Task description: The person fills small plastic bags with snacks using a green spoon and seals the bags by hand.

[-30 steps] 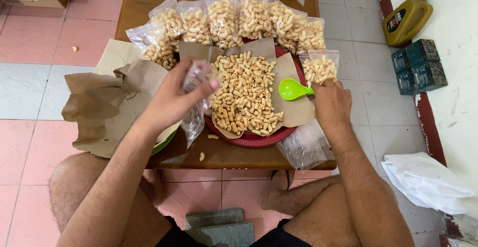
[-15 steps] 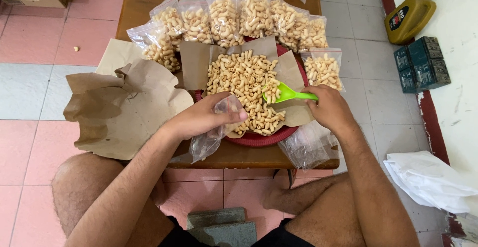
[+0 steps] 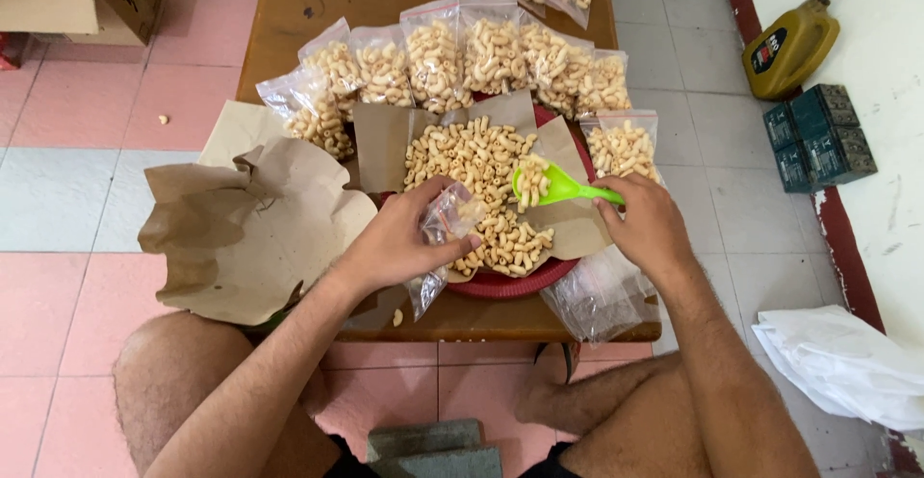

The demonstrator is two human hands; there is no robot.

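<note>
The left hand [image 3: 399,242] grasps a small clear plastic bag [image 3: 445,232]; the right hand [image 3: 647,223] grips a bright green plastic scoop [image 3: 558,187] loaded with macaroni over the far red round tray [image 3: 510,284].

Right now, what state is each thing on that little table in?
Green scoop: loaded with macaroni pieces, held in right hand.
Small clear bag: mouth open, nearly empty, held in left hand.
Filled bags: packed, standing in a row.
Red tray: paper-lined, heaped with loose macaroni.
Brown paper: crumpled, lying open.
</note>
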